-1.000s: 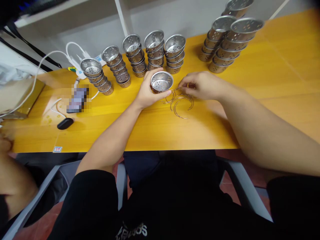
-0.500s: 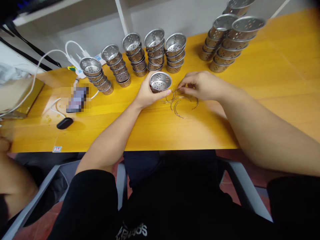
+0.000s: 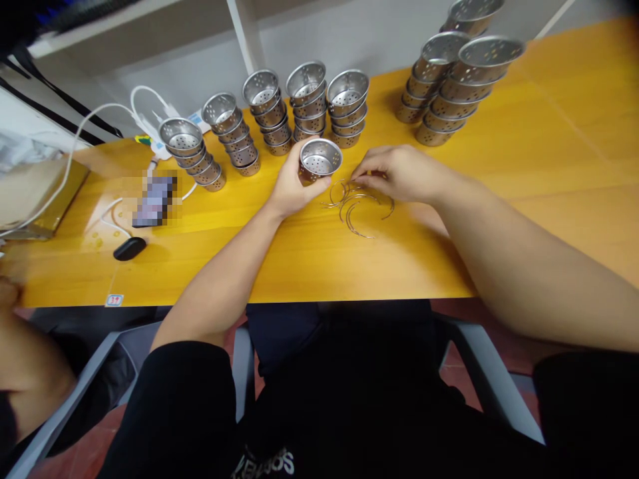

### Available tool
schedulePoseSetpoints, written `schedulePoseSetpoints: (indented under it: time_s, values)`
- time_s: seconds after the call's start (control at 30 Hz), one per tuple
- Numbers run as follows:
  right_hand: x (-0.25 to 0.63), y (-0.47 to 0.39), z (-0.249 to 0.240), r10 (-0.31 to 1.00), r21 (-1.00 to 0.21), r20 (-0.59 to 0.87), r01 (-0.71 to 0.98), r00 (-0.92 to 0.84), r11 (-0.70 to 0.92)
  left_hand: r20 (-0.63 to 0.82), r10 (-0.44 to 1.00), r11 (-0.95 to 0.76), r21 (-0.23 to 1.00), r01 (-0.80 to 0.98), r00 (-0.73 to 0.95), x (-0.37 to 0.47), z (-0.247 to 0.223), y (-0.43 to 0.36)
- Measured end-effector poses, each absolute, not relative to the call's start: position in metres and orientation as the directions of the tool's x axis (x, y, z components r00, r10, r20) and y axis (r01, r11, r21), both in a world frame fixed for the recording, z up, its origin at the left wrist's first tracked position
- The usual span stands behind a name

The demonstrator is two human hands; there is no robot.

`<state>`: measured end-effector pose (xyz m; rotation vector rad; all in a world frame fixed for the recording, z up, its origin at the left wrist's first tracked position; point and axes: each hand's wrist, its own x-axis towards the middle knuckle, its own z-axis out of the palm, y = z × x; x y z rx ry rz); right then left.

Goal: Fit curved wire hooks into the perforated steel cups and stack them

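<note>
Holding one small silver perforated metal cup (image 3: pixel 321 159), left hand (image 3: pixel 294 183): thumb on the near side, fingers round the left side, mouth of the cup up. Cup sits mid-table, near side of the row of five silver perforated cup stacks (image 3: pixel 308 100). Right hand (image 3: pixel 399 173) is just right of it, not touching it; thumb and forefinger tips come close together at the far edge of a loose tangle of thin curved copper-coloured wires (image 3: pixel 355 196) on the yellow wooden table (image 3: pixel 319 266). Hands apart from each other.

Step in hand reads as picking at a single wire while the cup waits in the left hand. Next move probably calls for a firm fingertip pinch on one wire, clear of its neighbours, since they cross and could snag; left hand keeps the cup steady.

Hard to make out: fingertips cover the wire ends, so can't tell whether the right hand actually has one. Most left fingers are hidden behind the cup, also whether its base touches the table. Far right stacks (image 3: pixel 466 86) overlap, rearmost cut off at the top. Phone (image 3: pixel 154 203) at left is pixelated. Co-worker's arm (image 3: pixel 30 352) cut off, left edge.
</note>
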<state>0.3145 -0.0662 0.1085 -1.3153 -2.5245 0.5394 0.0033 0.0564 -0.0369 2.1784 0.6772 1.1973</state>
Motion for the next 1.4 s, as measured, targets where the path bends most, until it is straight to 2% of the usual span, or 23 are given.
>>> schedulePoseSetpoints:
  time_s: [0.1, 0.43, 0.6, 0.7, 0.83, 0.93, 1.2, 1.4]
  values:
    - [0.313, -0.067, 0.109, 0.828, -0.433, 0.043, 0.737, -0.559, 0.519, 0.581, 0.666, -0.723, 0.658, 0.211, 0.467, 0.001, -0.031, 0.052]
    - [0.310, -0.074, 0.114, 0.883, -0.432, 0.033, 0.790, -0.469, 0.436, 0.616, 0.667, -0.725, 0.666, 0.176, 0.419, 0.002, -0.014, 0.038]
    - [0.310, -0.076, 0.110, 0.907, -0.505, 0.061, 0.771, -0.417, 0.388, 0.581, 0.701, -0.696, 0.684, 0.219, 0.414, 0.002, -0.016, 0.039]
    - [0.314, -0.069, 0.093, 0.912, -0.579, 0.124, 0.718, -0.391, 0.386, 0.586, 0.685, -0.707, 0.677, 0.204, 0.433, 0.001, -0.027, 0.049]
    - [0.319, -0.053, 0.067, 0.847, -0.664, 0.335, 0.534, -0.412, 0.523, 0.625, 0.663, -0.731, 0.660, 0.173, 0.413, 0.002, -0.039, 0.062]
    - [0.320, -0.046, 0.059, 0.814, -0.679, 0.444, 0.452, -0.374, 0.578, 0.646, 0.642, -0.747, 0.649, 0.145, 0.414, 0.005, -0.039, 0.061]
    - [0.318, -0.051, 0.067, 0.842, -0.698, 0.447, 0.471, -0.301, 0.539, 0.610, 0.696, -0.703, 0.686, 0.185, 0.379, 0.004, -0.012, 0.034]
    - [0.317, -0.048, 0.062, 0.842, -0.669, 0.449, 0.513, -0.299, 0.538, 0.581, 0.717, -0.676, 0.714, 0.181, 0.385, 0.004, -0.014, 0.034]
